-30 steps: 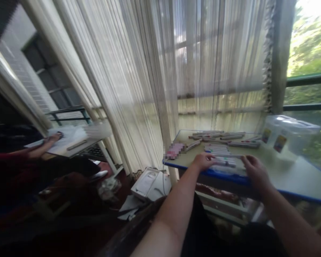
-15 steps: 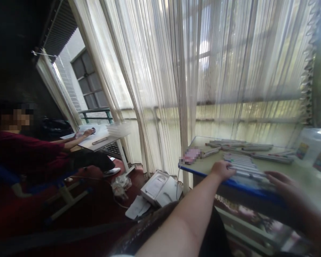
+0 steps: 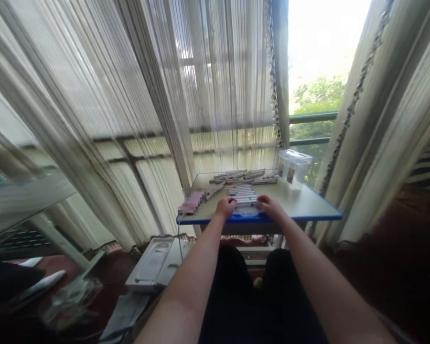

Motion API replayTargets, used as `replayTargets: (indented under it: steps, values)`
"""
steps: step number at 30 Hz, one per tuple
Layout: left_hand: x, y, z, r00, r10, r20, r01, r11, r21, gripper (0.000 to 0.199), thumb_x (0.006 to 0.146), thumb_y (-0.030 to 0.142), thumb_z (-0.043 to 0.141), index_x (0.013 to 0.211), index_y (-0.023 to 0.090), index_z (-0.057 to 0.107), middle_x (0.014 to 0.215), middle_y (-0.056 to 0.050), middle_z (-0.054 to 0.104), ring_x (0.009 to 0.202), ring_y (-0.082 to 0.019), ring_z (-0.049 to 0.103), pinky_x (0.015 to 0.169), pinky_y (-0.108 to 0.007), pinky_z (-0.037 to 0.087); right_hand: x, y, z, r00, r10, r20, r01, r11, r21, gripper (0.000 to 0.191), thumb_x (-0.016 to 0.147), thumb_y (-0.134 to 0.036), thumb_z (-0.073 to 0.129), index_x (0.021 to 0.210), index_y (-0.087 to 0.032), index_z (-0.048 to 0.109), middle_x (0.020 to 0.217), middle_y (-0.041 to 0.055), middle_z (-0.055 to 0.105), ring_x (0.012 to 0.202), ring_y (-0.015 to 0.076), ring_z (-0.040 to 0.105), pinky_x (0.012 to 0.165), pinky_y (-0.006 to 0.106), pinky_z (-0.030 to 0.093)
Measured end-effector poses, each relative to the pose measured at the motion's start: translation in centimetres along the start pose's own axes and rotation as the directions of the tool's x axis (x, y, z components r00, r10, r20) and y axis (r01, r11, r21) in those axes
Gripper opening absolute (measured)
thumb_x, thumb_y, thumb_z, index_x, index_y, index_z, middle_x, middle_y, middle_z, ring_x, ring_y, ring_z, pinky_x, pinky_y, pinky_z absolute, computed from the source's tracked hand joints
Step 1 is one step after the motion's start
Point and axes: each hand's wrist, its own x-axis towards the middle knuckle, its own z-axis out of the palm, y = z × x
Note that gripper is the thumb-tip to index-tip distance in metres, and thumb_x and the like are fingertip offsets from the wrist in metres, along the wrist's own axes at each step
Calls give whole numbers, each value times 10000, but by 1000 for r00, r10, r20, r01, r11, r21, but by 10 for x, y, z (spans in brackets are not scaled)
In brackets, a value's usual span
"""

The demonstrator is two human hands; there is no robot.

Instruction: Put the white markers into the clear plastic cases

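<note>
Several white markers (image 3: 241, 190) lie side by side in a row, in a clear plastic case (image 3: 249, 209) at the table's front edge. My left hand (image 3: 225, 208) is closed at the left end of the nearest marker (image 3: 246, 202). At its right end, my right hand (image 3: 271, 209) has its fingers curled around the tip. Small coloured bands show on some of the markers. The fingertips are small in view, and the lower part of the case is partly covered by my hands.
Loose markers (image 3: 243, 177) lie in a pile at the back of the blue-edged table (image 3: 304, 203). Two clear containers (image 3: 298, 171) stand at the back right. A pink, blurred-out item (image 3: 192, 202) with a cable sits at the left corner. An open white box (image 3: 152, 263) is on the floor.
My view has swung to the right, so the co-worker's upper body is out of sight. My right hand has come in to the marker's right end; my left stays at the row.
</note>
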Motion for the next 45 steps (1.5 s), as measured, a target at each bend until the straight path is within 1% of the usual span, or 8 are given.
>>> replayTargets:
  steps: [4,9,20,32,34,37,40,45]
  values:
    - [0,0,-1,1000,9,18,-9,1000,27,229,780,160,505,855,158,721,811,-39,712,766,-148,624,736,-242,467,-2,2,1,1000,-30,8,30,999,-22,194,633,-112,563,752,-216,675,698,-5,673,680,158,594,731,301,467]
    - [1,1,-2,999,31,29,-33,997,70,214,728,162,580,897,148,712,796,-35,682,715,-138,594,713,-241,468,-1,2,0,999,-39,-14,39,999,-31,152,655,-161,580,757,-206,683,649,-4,643,655,161,591,732,320,478]
    - [2,2,-2,997,61,49,-66,991,116,185,732,248,617,857,162,724,835,-31,635,753,-133,577,743,-240,462,2,5,0,996,-88,-32,85,993,-78,159,734,-168,554,753,-196,710,835,51,628,792,181,602,854,362,464]
    - [6,-3,2,996,71,58,-78,988,130,142,700,262,635,754,158,713,797,-32,638,757,-150,581,739,-249,465,3,3,2,996,-87,21,89,980,-178,212,757,-173,536,811,-194,740,914,75,618,869,181,600,901,301,426]
    - [5,-3,2,995,74,62,-81,989,124,144,688,255,649,770,156,715,821,-35,634,752,-144,581,733,-242,469,3,4,3,996,-84,19,86,980,-181,214,750,-169,532,808,-196,736,918,71,615,867,175,598,893,292,426]
    - [4,-2,1,996,75,55,-81,991,109,204,682,219,654,870,171,716,909,-39,624,783,-136,582,758,-237,475,3,7,3,997,-76,11,76,980,-184,210,748,-186,536,863,-203,711,911,51,615,768,146,589,810,274,453]
    - [3,-1,0,995,78,59,-84,991,101,158,686,203,649,822,179,725,920,-38,612,801,-142,581,788,-249,477,3,7,3,998,-67,1,66,978,-196,171,747,-210,544,844,-208,684,884,36,619,671,126,559,731,263,458]
    - [3,0,1,994,87,65,-93,991,94,136,695,202,637,789,173,732,930,-45,610,798,-154,586,792,-260,482,2,5,1,997,-76,-9,72,974,-214,128,733,-212,550,754,-204,676,872,43,624,660,129,551,736,270,443]
